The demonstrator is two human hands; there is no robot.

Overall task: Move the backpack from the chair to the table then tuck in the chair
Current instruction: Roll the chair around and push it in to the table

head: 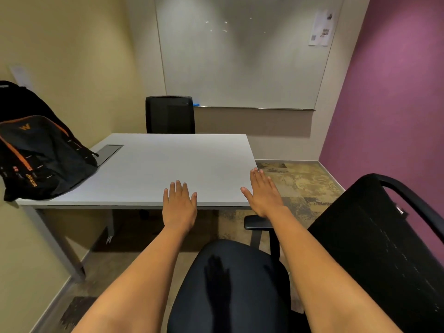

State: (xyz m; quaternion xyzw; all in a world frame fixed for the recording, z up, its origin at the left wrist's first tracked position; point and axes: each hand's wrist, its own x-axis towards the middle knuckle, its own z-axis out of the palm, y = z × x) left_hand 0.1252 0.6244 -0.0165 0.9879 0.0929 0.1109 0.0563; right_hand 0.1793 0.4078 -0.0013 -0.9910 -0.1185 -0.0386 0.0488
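Note:
A black backpack (40, 145) with orange trim stands on the left end of the grey table (168, 164), leaning toward the left wall. A black office chair (230, 284) sits in front of the table, its empty seat below my arms and its backrest (379, 248) turned to the right. My left hand (179, 205) hovers open, palm down, over the table's near edge. My right hand (263, 193) is open too, fingers spread, above the table's near right corner and over the chair's armrest (254, 222). Neither hand holds anything.
A second black chair (170, 115) is tucked in at the table's far side, under a whiteboard (240, 56). A cable hatch (109, 152) lies in the tabletop beside the backpack. A purple wall (396, 92) stands on the right, with patterned carpet (300, 183) between it and the table.

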